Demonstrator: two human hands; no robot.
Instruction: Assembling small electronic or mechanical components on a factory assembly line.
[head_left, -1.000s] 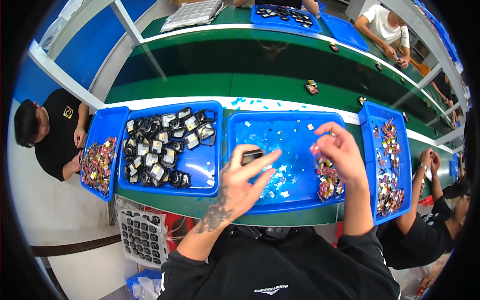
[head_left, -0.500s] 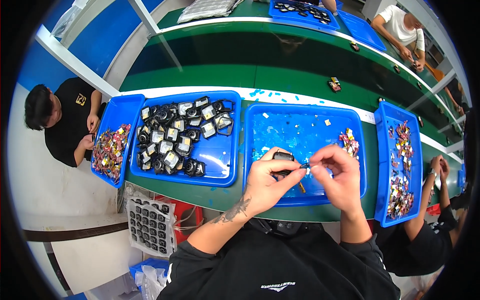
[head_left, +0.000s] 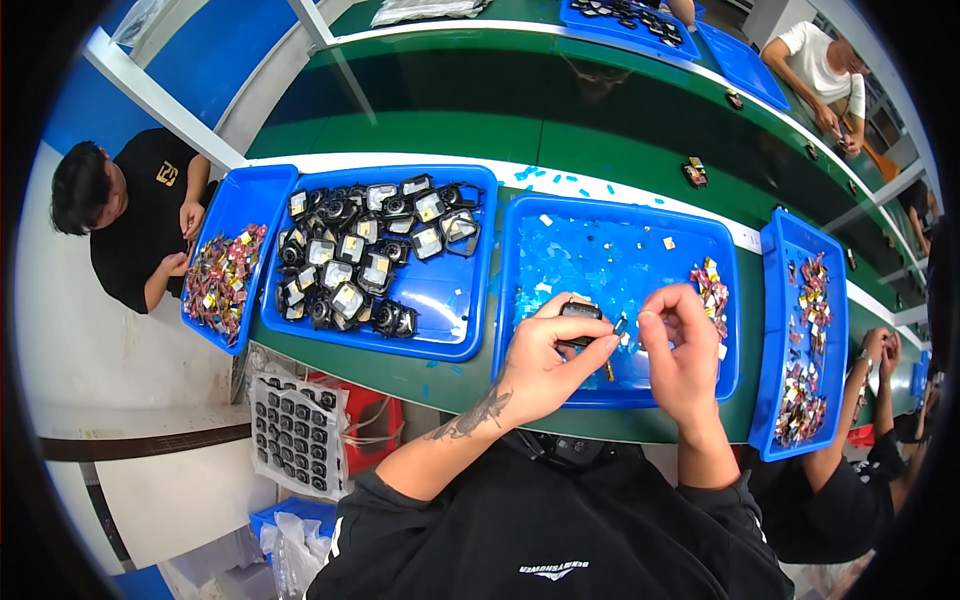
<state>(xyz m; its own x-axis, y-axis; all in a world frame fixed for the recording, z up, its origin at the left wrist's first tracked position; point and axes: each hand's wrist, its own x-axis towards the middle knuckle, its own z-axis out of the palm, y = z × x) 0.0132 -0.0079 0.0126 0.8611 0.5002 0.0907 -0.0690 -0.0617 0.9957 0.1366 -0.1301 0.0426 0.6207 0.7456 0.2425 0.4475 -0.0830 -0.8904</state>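
Two bare hands meet over the near edge of the middle blue tray (head_left: 620, 225); the left hand (head_left: 545, 360) is closed around a small black part (head_left: 581, 312), thumb and fingers wrapped on it so that only its top shows; the right hand (head_left: 682, 345) is pinched shut, fingertips together on a tiny light piece (head_left: 622, 325) held just beside the black part, almost touching it; what that piece is cannot be told at this size. Scattered over the middle tray's floor lie pale blue scraps (head_left: 590, 260), and at its right side sits a small heap of coloured bits (head_left: 712, 285). Left of it, a second blue tray (head_left: 440, 320) holds many black parts with shiny faces (head_left: 360, 255), crowded toward its left and far side; further left, a narrow blue bin (head_left: 235, 200) is filled with coloured pieces, with another person's hands (head_left: 185, 240) just beside it. Right of the middle tray stands another narrow blue bin (head_left: 785, 330) of coloured pieces; all rest on a green bench (head_left: 560, 110).
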